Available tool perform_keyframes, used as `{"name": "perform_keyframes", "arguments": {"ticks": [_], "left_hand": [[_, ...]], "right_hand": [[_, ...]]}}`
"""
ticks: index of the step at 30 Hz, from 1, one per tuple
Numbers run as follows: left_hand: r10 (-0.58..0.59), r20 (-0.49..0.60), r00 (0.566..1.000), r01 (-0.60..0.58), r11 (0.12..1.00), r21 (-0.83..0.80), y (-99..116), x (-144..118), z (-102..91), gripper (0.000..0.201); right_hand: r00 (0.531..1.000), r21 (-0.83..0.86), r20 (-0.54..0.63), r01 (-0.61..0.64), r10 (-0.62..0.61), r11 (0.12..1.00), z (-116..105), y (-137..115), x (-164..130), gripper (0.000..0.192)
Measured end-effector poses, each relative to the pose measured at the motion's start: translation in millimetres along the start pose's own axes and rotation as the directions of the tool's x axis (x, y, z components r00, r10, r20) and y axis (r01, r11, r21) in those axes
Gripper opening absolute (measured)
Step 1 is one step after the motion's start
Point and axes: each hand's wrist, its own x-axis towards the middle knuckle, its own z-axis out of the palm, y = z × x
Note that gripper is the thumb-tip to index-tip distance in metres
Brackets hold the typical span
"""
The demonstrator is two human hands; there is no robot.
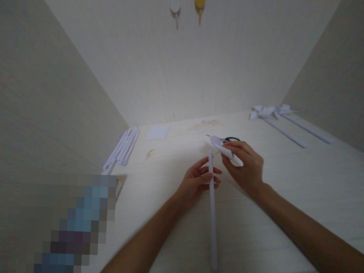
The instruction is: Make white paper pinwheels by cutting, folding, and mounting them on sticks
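Head view: the left hand (pixel 194 184) grips a white paper tube (pixel 213 222) between thumb and fingers, while the right hand (pixel 247 167) pinches a curled paper piece (pixel 215 141) just beyond the tube's far end. Black-handled scissors (pixel 227 140) lie past that end. Well left of the tube are a paper square (pixel 158 132) and bundled rolls (pixel 122 148); well right, two rolls topped with folded paper (pixel 266 112).

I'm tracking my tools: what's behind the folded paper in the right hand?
Behind the folded paper in the right hand, scissors lie on the table: part of a black handle and a thin tip show. The rest is covered.
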Motion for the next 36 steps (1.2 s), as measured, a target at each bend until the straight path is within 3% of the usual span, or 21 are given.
{"name": "perform_keyframes", "arguments": {"ticks": [14, 19, 24, 30, 36], "left_hand": [[-0.007, 0.02, 1.0, 0.006, 1.0, 0.03, -0.1, -0.9, 0.7, 0.047], [0.009, 0.028, 1.0, -0.01, 1.0, 0.026, -1.2, -0.1, -0.6, 0.047], [0.023, 0.004, 1.0, -0.023, 1.0, 0.001, -1.5, 1.0, -3.0, 0.048], [0.069, -0.049, 0.996, -0.069, 0.998, -0.001, 0.4, 2.9, -5.4, 0.045], [0.043, -0.052, 0.998, -0.04, 0.997, 0.059, 1.6, 2.6, -4.5, 0.046]], "right_hand": [[0.998, 0.001, 0.04, 0.052, -0.052, 0.999, -1.7, 4.2, -2.6, 0.023], [0.988, -0.028, 0.075, 0.136, -0.134, 0.99, -0.8, 6.0, -4.7, 0.026], [0.966, 0.004, 0.17, 0.198, -0.195, 0.98, -1.7, 5.9, -3.3, 0.032], [0.908, 0.132, 0.364, 0.169, -0.206, 0.977, -6.9, 9.4, 1.9, 0.047], [0.926, 0.068, 0.341, 0.149, -0.163, 0.986, -8.5, 16.1, 5.3, 0.029]]}}
